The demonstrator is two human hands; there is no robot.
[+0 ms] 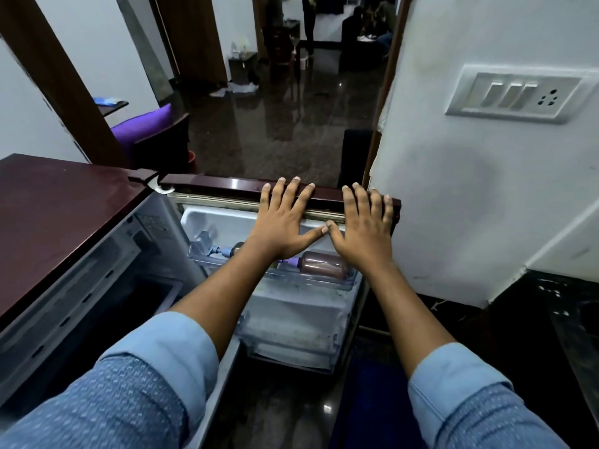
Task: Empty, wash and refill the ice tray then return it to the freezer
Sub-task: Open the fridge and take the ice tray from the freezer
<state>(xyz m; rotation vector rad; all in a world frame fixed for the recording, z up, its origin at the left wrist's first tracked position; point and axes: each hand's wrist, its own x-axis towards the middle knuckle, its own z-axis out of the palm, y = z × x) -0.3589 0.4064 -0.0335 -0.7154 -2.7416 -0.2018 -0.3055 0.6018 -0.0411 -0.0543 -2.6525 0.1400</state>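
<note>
A maroon fridge (58, 215) stands at the left with its door (210, 184) swung wide open. My left hand (285, 218) and my right hand (363, 225) lie side by side, fingers straight and spread, over the top edge of the open door, thumbs touching. Both hands hold nothing. The door's inner shelf (275, 273) carries bottles, among them a brown one (324, 265) lying on its side. The fridge compartment (107, 286) is dark and its contents do not show. No ice tray is visible.
A white wall with a switch panel (518, 94) stands close on the right of the door. A dark counter (557, 322) is at the lower right. Beyond the door runs a glossy dark floor (291, 124), with a purple cushion (142, 126) on a chair at the left.
</note>
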